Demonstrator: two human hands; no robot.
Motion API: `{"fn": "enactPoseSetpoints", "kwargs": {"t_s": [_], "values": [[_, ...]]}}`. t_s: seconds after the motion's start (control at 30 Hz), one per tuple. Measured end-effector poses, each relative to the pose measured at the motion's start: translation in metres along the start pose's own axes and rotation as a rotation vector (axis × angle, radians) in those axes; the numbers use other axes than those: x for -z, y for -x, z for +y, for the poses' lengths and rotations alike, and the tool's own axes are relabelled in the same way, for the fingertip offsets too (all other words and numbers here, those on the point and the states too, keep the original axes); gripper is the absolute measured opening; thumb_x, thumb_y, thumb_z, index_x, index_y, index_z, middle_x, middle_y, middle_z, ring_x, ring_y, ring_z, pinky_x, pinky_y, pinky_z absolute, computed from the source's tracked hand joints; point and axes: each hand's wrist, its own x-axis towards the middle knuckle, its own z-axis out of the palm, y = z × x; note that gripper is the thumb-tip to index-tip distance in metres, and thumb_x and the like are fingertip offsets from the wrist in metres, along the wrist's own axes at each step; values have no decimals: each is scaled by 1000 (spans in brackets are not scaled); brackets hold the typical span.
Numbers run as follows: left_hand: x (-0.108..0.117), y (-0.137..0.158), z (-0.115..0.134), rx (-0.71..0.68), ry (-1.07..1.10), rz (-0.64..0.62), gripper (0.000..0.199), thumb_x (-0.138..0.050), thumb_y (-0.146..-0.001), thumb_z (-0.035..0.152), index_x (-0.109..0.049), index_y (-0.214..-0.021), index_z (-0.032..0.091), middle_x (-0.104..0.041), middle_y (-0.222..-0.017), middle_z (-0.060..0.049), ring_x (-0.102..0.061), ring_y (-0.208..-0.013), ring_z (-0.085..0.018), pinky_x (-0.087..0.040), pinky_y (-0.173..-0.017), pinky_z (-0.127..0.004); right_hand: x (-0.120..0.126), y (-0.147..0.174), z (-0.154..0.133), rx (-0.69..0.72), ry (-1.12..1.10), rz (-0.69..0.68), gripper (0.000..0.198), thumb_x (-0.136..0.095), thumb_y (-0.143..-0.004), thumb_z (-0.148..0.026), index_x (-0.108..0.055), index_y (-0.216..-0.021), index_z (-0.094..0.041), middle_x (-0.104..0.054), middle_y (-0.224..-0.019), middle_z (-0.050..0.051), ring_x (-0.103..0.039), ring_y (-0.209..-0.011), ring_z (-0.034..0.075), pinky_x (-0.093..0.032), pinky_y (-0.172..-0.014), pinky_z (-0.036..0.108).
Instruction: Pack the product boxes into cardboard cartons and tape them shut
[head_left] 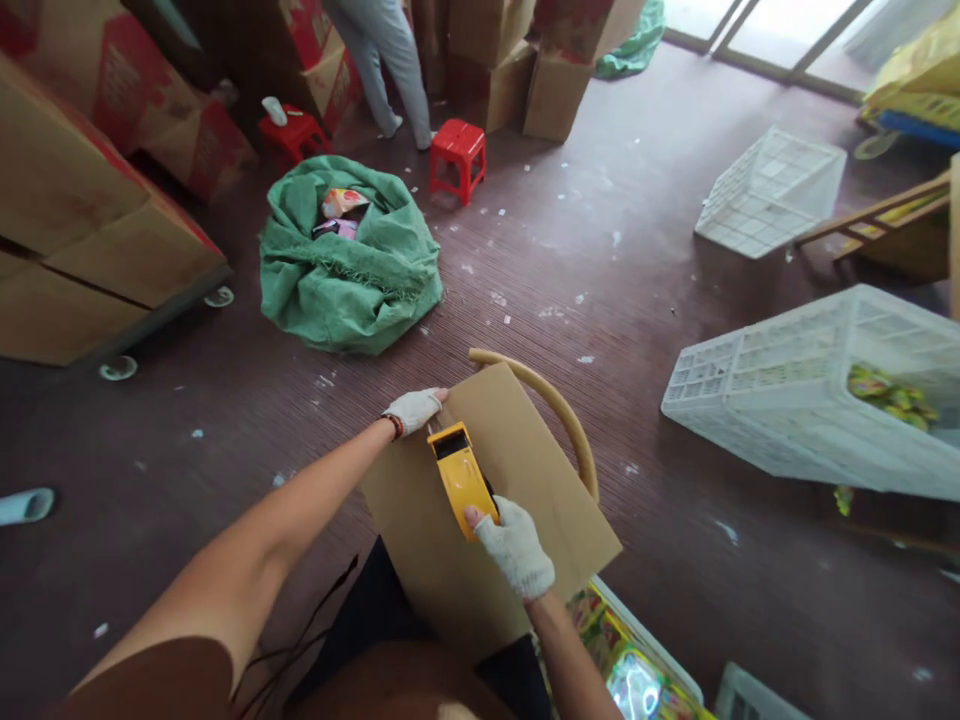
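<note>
A brown cardboard box (pixel 540 490) lies tilted in front of my body, over my lap. My right hand (pixel 517 548), in a white fingerless glove, is wrapped round a yellow tape dispenser (pixel 461 480), thumb on top. The dispenser's dark front end rests on the box near its far left edge. My left hand (pixel 416 410), gloved the same way with a beaded bracelet at the wrist, grips that far edge beside the dispenser. Its fingers are partly hidden behind the cardboard. A curved tan chair rail (pixel 574 420) shows behind the box.
A green woven sack (pixel 330 300) with packets stands ahead, near a red stool (pixel 459 150). Stacked cartons (pixel 112 230) are on the left; a person's legs (pixel 401 60) show at the back. White crates (pixel 757 400) stand right, and colourful packets (pixel 600 630) lie below the box.
</note>
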Motion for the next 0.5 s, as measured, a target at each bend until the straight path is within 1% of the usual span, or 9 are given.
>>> {"fn": "enactPoseSetpoints", "kwargs": {"t_s": [0.07, 0.1, 0.13, 0.2, 0.23, 0.3, 0.33, 0.4, 0.5], "values": [[-1, 3, 5, 5, -54, 63, 65, -22, -96, 50, -40, -146, 13, -43, -148, -11, -41, -137, -24, -33, -112, -36, 6, 28, 28, 2, 36, 3, 44, -49, -77, -59, -62, -69, -18, -60, -61, 4, -49, -57, 14, -37, -53, 24], [-3, 5, 7, -11, -92, 110, 65, -24, -96, 47, -33, -149, 10, -35, -153, -13, -33, -141, -25, -27, -116, -40, 9, 43, 43, 11, 66, 13, 45, -49, -78, -59, -62, -67, -17, -59, -61, 5, -49, -58, 14, -36, -53, 24], [-5, 8, 8, -60, -149, 169, 66, -27, -95, 45, -28, -151, 9, -27, -156, -14, -24, -145, -26, -18, -119, -45, 10, 58, 58, 18, 106, 31, 45, -49, -79, -59, -61, -65, -17, -59, -61, 5, -49, -58, 15, -35, -54, 25], [-14, 16, 8, -260, -314, 286, 68, -35, -92, 44, -29, -151, 11, -17, -159, -13, -10, -148, -28, -2, -119, -52, 10, 85, 83, 30, 191, 82, 45, -50, -80, -57, -58, -61, -17, -57, -60, 4, -47, -60, 15, -34, -56, 26], [-20, 20, 7, -379, -402, 335, 68, -37, -91, 46, -33, -149, 12, -16, -159, -13, -8, -149, -29, 4, -118, -55, 9, 97, 92, 40, 220, 107, 45, -50, -80, -57, -58, -60, -17, -56, -59, 4, -47, -60, 15, -34, -57, 26], [-31, 26, 5, -561, -534, 402, 67, -38, -90, 50, -38, -147, 14, -21, -158, -14, -12, -148, -32, 6, -117, -58, 8, 114, 106, 74, 240, 136, 44, -51, -81, -55, -58, -59, -18, -54, -58, 3, -47, -61, 15, -33, -60, 27], [-35, 27, 4, -598, -563, 420, 68, -37, -90, 51, -38, -147, 13, -22, -157, -15, -14, -147, -33, 6, -117, -58, 9, 121, 113, 94, 238, 147, 44, -51, -81, -55, -58, -59, -18, -54, -58, 2, -48, -63, 15, -34, -62, 27], [-40, 26, 2, -619, -592, 446, 71, -36, -90, 53, -37, -147, 11, -23, -157, -17, -15, -147, -33, 4, -117, -56, 11, 134, 126, 118, 227, 173, 44, -51, -82, -55, -60, -61, -17, -55, -60, 2, -49, -65, 16, -35, -64, 27], [-36, 19, 1, -612, -606, 436, 75, -37, -88, 55, -35, -148, 10, -24, -157, -18, -16, -147, -33, 2, -118, -55, 19, 158, 158, 106, 215, 195, 45, -51, -83, -57, -62, -63, -18, -57, -64, 4, -51, -68, 17, -38, -67, 29]]}}
